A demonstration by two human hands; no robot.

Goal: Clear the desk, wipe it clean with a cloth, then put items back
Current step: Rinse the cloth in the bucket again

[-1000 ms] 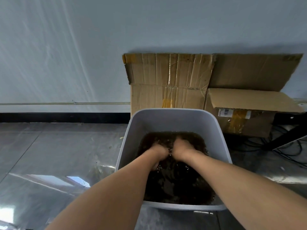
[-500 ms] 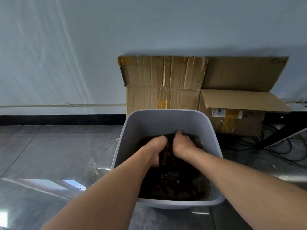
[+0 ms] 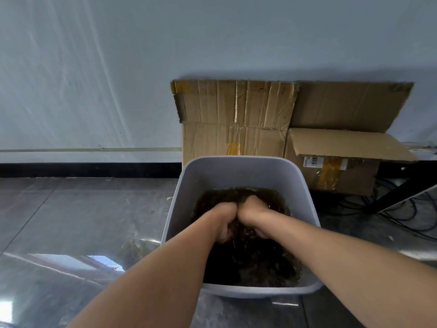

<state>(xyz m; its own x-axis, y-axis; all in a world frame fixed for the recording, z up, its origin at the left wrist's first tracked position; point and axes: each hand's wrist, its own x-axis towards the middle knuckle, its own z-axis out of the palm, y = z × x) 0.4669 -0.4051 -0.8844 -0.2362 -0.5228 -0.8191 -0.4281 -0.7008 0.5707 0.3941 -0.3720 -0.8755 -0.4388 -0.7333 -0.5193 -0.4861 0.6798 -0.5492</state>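
The grey plastic tub (image 3: 238, 172) sits on the shiny grey floor (image 3: 82, 209), close to the wall. Both bare forearms reach down into it from the near rim. The cloth (image 3: 250, 259) is in there, a dark brown sodden mass lying in murky water (image 3: 274, 197). It spreads from near the tub's far wall to its near wall.

The left hand (image 3: 224, 217) and the right hand (image 3: 254, 214) meet in the middle of the tub, toward its far side, knuckles almost touching. Both are bunched into fists around a wad of the cloth. The left fingers (image 3: 223, 233) are curled under tightly and pressed together, with fabric gripped inside them. The right fingers (image 3: 260, 233) curl the same way. The fingertips of both are buried in the wet folds, so I cannot tell exactly how they lie.

Behind the tub's far rim a flattened cardboard box (image 3: 236, 114) leans against the wall. A second box (image 3: 343, 166) stands to its right, flaps open. Black cables (image 3: 402, 218) trail over the floor beyond the tub's right side.
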